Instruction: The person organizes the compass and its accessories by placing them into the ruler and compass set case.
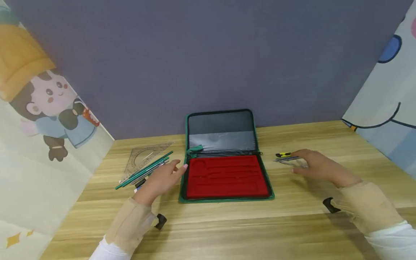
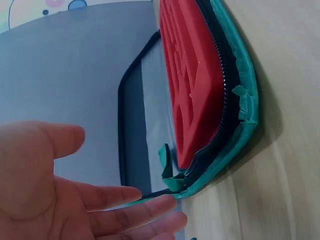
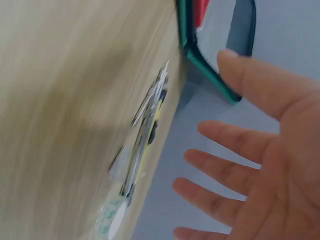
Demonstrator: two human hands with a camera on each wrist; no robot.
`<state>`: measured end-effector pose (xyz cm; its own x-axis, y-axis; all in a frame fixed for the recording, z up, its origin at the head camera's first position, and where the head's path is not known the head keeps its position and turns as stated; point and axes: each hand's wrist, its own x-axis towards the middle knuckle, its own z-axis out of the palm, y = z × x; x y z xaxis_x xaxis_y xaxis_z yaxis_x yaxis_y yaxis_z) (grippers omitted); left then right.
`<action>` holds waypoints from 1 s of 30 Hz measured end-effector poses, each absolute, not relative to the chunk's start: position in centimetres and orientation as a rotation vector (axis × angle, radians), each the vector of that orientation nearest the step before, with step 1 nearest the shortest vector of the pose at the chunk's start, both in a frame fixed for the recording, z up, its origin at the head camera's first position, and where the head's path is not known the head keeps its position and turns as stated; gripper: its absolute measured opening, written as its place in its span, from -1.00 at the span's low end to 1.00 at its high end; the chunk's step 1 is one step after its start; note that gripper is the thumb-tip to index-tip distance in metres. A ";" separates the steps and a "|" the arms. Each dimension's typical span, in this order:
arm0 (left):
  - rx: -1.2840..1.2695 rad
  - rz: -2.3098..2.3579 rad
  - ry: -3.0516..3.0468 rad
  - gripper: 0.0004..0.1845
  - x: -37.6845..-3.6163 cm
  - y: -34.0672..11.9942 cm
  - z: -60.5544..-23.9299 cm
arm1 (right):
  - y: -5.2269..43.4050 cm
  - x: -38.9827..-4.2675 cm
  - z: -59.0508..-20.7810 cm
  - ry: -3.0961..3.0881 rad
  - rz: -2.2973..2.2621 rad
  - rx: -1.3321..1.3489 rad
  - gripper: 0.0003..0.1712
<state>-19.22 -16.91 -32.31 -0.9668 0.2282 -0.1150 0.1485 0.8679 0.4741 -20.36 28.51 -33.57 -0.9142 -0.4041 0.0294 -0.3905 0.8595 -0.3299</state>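
Note:
A green zip case (image 1: 227, 200) lies unfolded on the table, with a red moulded insert (image 1: 227, 180) showing shaped hollows. My left hand (image 1: 162, 180) is at the case's left edge, fingers extended; whether it touches the case I cannot tell. In the left wrist view its palm and spread fingers hold nothing. On the right, my right hand (image 1: 320, 167) hovers beside a yellow-and-black utility knife (image 1: 284, 154) and a slim metal drawing compass (image 3: 145, 135). The right wrist view shows its fingers spread, with nothing between them. A white-and-green round item (image 3: 111, 220) lies at the compass's end.
Left of the case are green pencils (image 1: 147, 169), a clear set square (image 1: 131, 160) with a protractor arc, and a small black, blue and white block (image 1: 140, 183), partly hidden by the left hand. A grey panel (image 1: 221, 65) stands behind the wooden table (image 1: 227, 231).

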 end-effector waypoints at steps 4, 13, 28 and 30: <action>0.266 0.696 2.871 -0.33 -20.3 -16.9 -32.7 | 29.0 -21.5 -33.9 3.007 -0.502 -0.615 -0.41; 0.210 0.688 2.912 -0.39 -21.8 -16.5 -33.4 | 29.3 -23.4 -34.3 3.012 -0.459 -0.613 -0.58; 0.121 0.904 2.821 -0.62 -23.3 -16.3 -35.3 | 29.7 -25.9 -34.6 3.071 -0.414 -0.735 -0.82; 0.142 0.901 2.839 -0.65 -23.4 -16.4 -35.7 | 29.7 -26.1 -34.7 3.063 -0.399 -0.759 -0.82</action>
